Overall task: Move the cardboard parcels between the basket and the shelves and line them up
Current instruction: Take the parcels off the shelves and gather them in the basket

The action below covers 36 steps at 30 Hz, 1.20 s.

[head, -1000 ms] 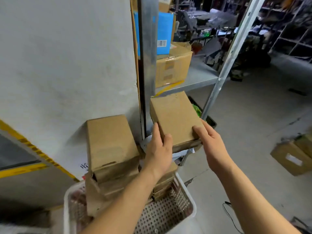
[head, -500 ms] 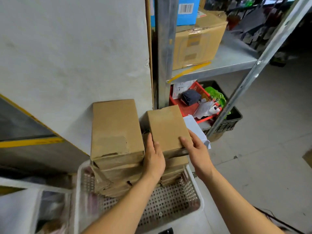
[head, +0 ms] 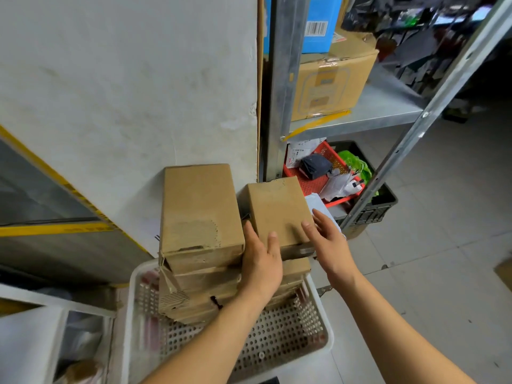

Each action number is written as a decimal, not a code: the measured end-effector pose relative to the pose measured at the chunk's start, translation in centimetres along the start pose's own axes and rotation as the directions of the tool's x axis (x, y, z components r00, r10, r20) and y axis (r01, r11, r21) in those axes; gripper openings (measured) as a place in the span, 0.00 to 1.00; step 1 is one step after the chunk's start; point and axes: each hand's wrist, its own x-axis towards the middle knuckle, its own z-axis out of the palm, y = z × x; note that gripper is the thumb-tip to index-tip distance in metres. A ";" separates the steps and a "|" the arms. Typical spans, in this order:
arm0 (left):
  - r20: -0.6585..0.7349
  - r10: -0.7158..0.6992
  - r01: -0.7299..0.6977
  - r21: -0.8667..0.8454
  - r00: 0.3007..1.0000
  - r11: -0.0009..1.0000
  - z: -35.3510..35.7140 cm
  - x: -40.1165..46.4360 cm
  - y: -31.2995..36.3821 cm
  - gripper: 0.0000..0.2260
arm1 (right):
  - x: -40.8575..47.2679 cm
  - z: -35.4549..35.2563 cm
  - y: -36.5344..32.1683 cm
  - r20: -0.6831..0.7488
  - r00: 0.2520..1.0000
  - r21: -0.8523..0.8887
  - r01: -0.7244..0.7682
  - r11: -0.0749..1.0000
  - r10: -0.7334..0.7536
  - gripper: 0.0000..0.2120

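Observation:
Two stacks of flat cardboard parcels stand in a white perforated basket (head: pixel 277 345). The left stack's top parcel (head: pixel 199 206) is taller and its lower boxes are torn. On the right stack lies the top parcel (head: pixel 277 209). My left hand (head: pixel 260 261) grips that parcel's near left corner, thumb on top. My right hand (head: pixel 327 239) has straight fingers touching its right edge, the palm off the box.
A metal shelf (head: pixel 374 112) at the right carries a large cardboard box (head: pixel 332 79) and a blue box (head: pixel 315 20). Beneath it sit a red basket (head: pixel 310 184) and a black crate (head: pixel 379 206). A white wall (head: pixel 124 92) stands behind the stacks.
The parcel came down from mid-air onto the right stack in the basket. My right hand has let go of it and its fingers have straightened.

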 end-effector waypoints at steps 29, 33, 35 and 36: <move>-0.698 0.318 -0.220 0.230 0.641 0.948 -40.0 -15.0 -4.3 0.16 | -19.1 28.1 -21.8 0.636 0.528 0.084 0.678 0.730 -0.563 0.14; -0.824 0.244 -0.136 0.203 0.512 0.970 -48.6 -22.3 -8.9 0.16 | -27.3 36.7 -22.8 0.715 0.386 0.197 0.689 0.698 -0.583 0.14; -0.881 0.199 -0.099 0.173 0.429 0.980 -52.3 -26.6 -11.2 0.15 | -31.6 40.8 -22.8 0.766 0.290 0.250 0.688 0.681 -0.574 0.15; -0.904 0.188 -0.073 0.173 0.383 0.982 -54.0 -28.8 -12.3 0.15 | -33.7 42.7 -22.8 0.791 0.247 0.269 0.681 0.681 -0.560 0.15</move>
